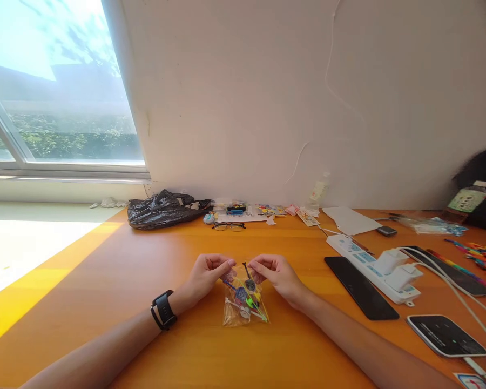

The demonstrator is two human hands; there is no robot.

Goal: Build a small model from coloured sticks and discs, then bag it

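Observation:
A small clear plastic bag (244, 302) full of colourful little parts lies on the orange table (154, 265) in front of me. My left hand (206, 275), with a black watch on its wrist, pinches the bag's top left corner. My right hand (276, 276) pinches the top right corner. Both hands have their fingers closed on the bag's upper edge. A thin black stick pokes out of the bag's mouth between the two hands.
To the right lie a white power strip (372, 267) with plugs and cables, a black phone (360, 287), another phone (446, 335) and coloured sticks (484, 255). Along the wall sit a black plastic bag (164, 209), glasses (229, 226), papers and a bottle (467, 201).

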